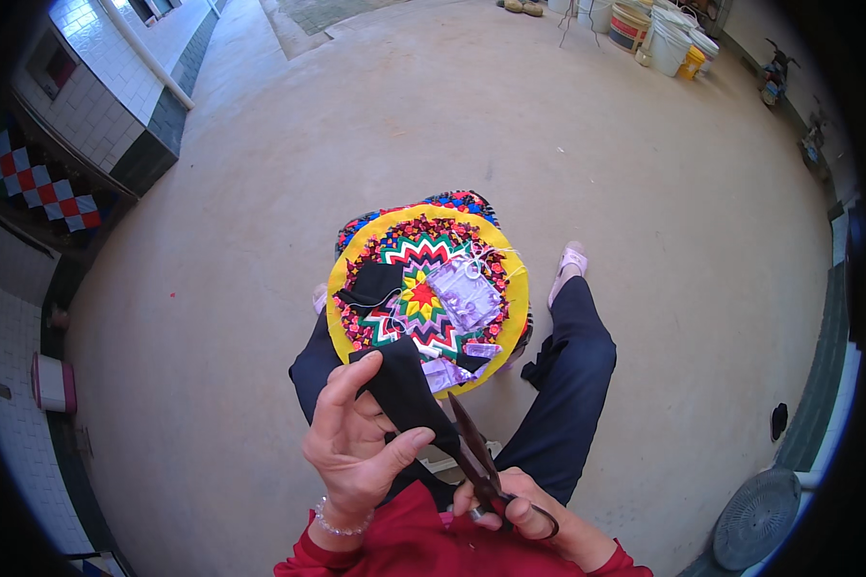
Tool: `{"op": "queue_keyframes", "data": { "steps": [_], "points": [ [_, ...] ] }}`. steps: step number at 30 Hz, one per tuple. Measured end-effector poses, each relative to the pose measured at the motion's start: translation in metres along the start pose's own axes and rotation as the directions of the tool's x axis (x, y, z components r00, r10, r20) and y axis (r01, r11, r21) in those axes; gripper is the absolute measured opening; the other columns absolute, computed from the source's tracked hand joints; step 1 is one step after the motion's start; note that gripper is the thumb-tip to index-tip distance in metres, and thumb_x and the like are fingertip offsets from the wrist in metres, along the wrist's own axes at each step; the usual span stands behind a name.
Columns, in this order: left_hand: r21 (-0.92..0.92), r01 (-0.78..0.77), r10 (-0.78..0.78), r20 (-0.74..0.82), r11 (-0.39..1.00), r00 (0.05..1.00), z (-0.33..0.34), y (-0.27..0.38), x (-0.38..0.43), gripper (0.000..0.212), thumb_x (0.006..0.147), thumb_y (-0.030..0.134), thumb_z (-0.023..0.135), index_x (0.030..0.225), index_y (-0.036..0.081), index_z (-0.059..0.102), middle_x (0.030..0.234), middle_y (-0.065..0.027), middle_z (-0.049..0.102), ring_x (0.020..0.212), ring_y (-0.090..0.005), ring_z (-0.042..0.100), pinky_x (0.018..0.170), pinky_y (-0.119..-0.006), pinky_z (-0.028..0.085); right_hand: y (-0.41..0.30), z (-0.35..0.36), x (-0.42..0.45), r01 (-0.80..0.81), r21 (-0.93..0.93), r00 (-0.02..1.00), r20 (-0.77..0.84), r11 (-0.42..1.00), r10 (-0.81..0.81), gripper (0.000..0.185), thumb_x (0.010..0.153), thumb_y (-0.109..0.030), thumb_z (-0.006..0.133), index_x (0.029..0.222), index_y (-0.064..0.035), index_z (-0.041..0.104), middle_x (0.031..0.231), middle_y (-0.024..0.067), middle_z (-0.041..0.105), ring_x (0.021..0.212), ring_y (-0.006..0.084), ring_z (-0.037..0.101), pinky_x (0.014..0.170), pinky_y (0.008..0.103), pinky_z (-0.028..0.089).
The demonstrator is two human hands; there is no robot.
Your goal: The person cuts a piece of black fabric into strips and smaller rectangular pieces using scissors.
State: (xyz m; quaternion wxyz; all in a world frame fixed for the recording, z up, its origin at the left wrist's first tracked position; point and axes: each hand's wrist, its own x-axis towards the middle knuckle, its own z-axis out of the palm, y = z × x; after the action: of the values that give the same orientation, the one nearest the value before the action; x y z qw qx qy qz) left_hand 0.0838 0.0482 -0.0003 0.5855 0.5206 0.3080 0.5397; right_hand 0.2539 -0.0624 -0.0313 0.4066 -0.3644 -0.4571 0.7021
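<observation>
My left hand (353, 433) pinches a strip of black cloth (408, 393) between thumb and fingers. In my right hand (523, 505) is a pair of dark metal scissors (480, 451), its blades slightly apart and pointing up beside the strip's right edge. Whether the blades have the cloth between them is hard to see. Before me lies a round patchwork mat (516, 332) with a yellow border and zigzag rings. On it rest a folded black cloth (375, 285), a stack of purple printed pieces (465, 296), smaller purple scraps (444, 375) and white thread (476, 261).
The mat sits on a stool with a patterned cover (469, 198), between my legs (574, 382). Several buckets (667, 47) stand on the concrete floor (260, 216) at the back right. A round grey object (756, 519) leans near the right wall, and a pink-and-white box (52, 382) is at left.
</observation>
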Motion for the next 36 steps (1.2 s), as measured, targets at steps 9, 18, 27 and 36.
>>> {"op": "queue_keyframes", "data": {
  "steps": [9,18,27,36],
  "points": [
    [-0.042,0.023,-0.025,-0.042,0.999,0.999,0.003,-0.009,-0.009,0.071,0.074,-0.016,0.071,0.135,-0.012,0.036,0.129,-0.0166,0.043,0.114,-0.0288,0.058,0.092,-0.037,0.055,0.006,0.005,-0.007,-0.097,0.053,0.993,-0.069,0.994,0.1,0.092,0.083,-0.083,0.029,0.095,0.0016,0.062,0.06,-0.0013,0.049,0.053,0.0078,0.046,0.055,0.0231,0.036],
    [-0.001,0.012,-0.012,0.03,1.0,0.999,-0.003,-0.016,-0.016,0.07,0.073,-0.015,0.072,0.135,-0.011,0.039,0.126,-0.0162,0.044,0.114,-0.0269,0.058,0.089,-0.034,0.056,0.015,0.005,-0.009,-0.163,0.283,0.987,0.051,0.945,0.155,0.098,0.078,-0.086,0.032,0.104,0.004,0.058,0.067,-0.0003,0.049,0.062,0.0083,0.045,0.064,0.0244,0.039],
    [0.011,0.026,-0.027,0.052,1.0,0.998,-0.005,-0.027,-0.03,0.073,0.072,-0.011,0.076,0.135,-0.01,0.039,0.125,-0.015,0.043,0.116,-0.0278,0.055,0.094,-0.036,0.052,0.023,0.012,-0.005,-0.126,0.476,0.991,0.019,0.871,0.133,0.092,0.081,-0.081,0.038,0.102,0.0066,0.058,0.063,-0.0012,0.045,0.056,0.0068,0.041,0.056,0.0225,0.036],
    [0.01,0.041,-0.041,0.047,0.999,0.998,-0.008,-0.033,-0.03,0.071,0.073,-0.016,0.072,0.135,-0.011,0.039,0.128,-0.0169,0.044,0.112,-0.0269,0.059,0.088,-0.032,0.056,0.022,0.013,-0.002,-0.189,0.488,0.981,0.047,0.852,0.191,0.091,0.082,-0.081,0.037,0.104,0.0054,0.056,0.065,-0.0001,0.046,0.058,0.0082,0.045,0.058,0.023,0.039]
  ]
}}
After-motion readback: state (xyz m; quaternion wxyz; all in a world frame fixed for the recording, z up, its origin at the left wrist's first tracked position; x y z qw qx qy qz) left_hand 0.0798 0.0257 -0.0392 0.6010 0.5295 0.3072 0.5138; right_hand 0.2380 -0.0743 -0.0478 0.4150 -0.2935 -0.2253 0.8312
